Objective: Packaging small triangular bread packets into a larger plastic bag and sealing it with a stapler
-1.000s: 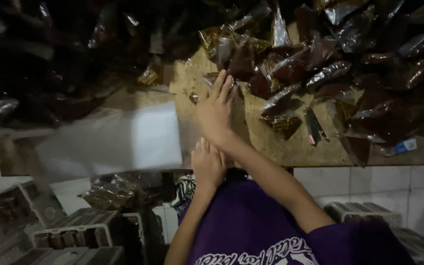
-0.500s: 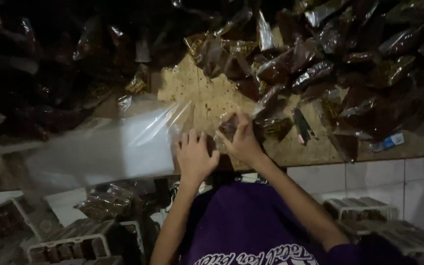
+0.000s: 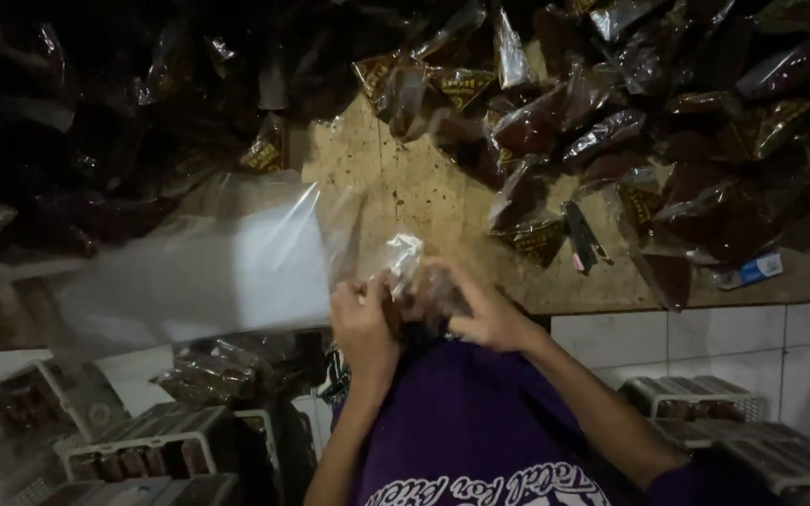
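Note:
Both my hands meet at the near edge of a worn wooden board [image 3: 396, 178]. My left hand [image 3: 360, 323] and my right hand [image 3: 480, 314] together pinch a small clear plastic packet [image 3: 414, 276] with dark brown contents, close to my purple shirt. The packet's crinkled top sticks up between my fingers. A large clear plastic bag [image 3: 199, 267] lies flat just left of my left hand. A heap of similar dark filled packets [image 3: 611, 122] covers the far and right part of the board.
A dark stapler [image 3: 581, 239] lies on the board right of my hands, and a small blue-and-white box [image 3: 752, 270] sits near the right edge. White tiles face the counter front below. Plastic crates [image 3: 142, 450] with packets stand on the floor at left and right.
My right hand reached out to the packet heap, drew back with one packet, and now both hands hold it at the board's near edge. The view has shifted slightly.

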